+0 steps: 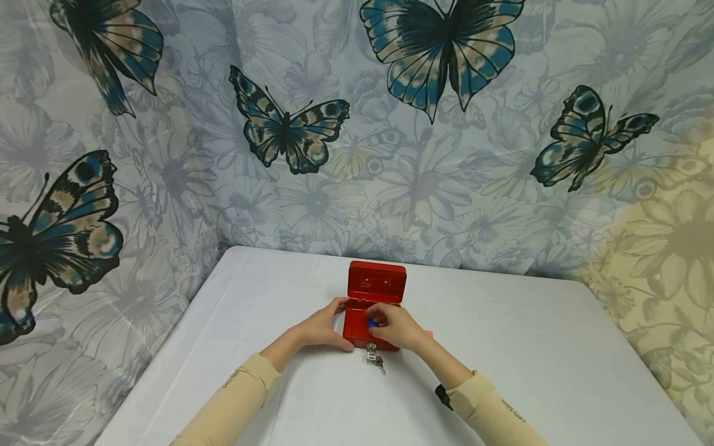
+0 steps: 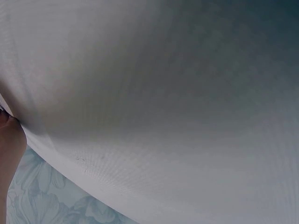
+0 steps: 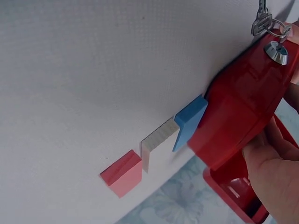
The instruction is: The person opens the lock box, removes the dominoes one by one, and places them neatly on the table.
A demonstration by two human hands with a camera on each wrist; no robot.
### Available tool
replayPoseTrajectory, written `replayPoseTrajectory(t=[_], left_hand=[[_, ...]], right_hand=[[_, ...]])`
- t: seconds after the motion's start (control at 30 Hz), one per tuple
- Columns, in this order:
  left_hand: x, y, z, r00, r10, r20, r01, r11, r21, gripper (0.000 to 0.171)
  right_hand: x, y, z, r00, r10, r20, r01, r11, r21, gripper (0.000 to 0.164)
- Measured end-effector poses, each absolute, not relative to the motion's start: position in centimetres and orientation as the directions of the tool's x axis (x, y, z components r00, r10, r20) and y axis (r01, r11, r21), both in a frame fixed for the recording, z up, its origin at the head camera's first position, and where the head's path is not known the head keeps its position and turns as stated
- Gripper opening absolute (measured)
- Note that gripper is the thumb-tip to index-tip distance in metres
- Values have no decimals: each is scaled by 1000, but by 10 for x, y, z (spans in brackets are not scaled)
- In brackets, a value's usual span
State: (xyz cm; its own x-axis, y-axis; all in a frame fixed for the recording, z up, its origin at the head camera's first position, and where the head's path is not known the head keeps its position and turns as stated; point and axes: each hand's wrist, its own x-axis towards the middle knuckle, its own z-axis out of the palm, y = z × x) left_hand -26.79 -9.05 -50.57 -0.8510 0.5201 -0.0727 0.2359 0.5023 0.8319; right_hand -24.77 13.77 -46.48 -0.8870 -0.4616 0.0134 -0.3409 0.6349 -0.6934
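A red metal cash box (image 1: 355, 319) stands on the table with its lid (image 1: 377, 271) tipped back. My left hand (image 1: 320, 325) holds the box by its left side, thumb at the front corner and fingers toward the back. Over the open box, my right hand (image 1: 397, 325) pinches a small blue piece (image 1: 372, 323), its fingers covering most of it. At the front, a key ring with keys (image 3: 261, 24) hangs from the silver lock (image 3: 276, 52). Only part of the left hand (image 2: 10, 149) shows at the edge of the left wrist view.
Beside the box, in the right wrist view, a blue block (image 3: 190, 119), a whitish ridged-edge block (image 3: 161, 137) and a pink block (image 3: 124, 175) stand in a row. A white cloth covers the table (image 1: 502, 347). Behind it hangs a butterfly-patterned backdrop (image 1: 346, 210).
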Motion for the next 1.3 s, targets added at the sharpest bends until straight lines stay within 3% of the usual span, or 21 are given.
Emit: replayPoseTrajectory(t=[0.47,1.3], left_hand=[[-268,-90,-507,-852,519,-76,227,496,838,100],[-267,-90,-506,-849,524,-66,236,488,840,100]], right_hand=[[-246,136,-462,-948,-313,-50,-192,691,-697,38],[-247,125,-469,-937,-345,-59,-197,658,-726,45]])
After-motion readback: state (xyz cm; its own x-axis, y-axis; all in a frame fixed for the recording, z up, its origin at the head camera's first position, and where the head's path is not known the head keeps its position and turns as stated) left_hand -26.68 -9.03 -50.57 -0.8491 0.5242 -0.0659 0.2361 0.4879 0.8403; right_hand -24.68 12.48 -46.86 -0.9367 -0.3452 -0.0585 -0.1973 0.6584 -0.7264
